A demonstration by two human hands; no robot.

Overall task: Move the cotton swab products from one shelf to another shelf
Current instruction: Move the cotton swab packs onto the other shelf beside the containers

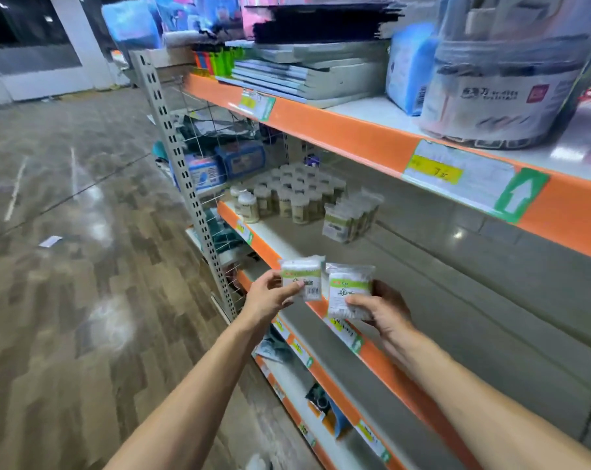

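Orange-edged store shelving [355, 134], left hand [270, 296] pinching 1 cotton swab packet [302, 278], right hand [385, 312] gripping another packet [350, 290], swab jars [287, 195] behind

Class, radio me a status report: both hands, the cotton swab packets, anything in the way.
Left hand pinches one swab packet; right hand holds another packet. Both in front of middle shelf. Packets row and jars already there; path unobstructed.
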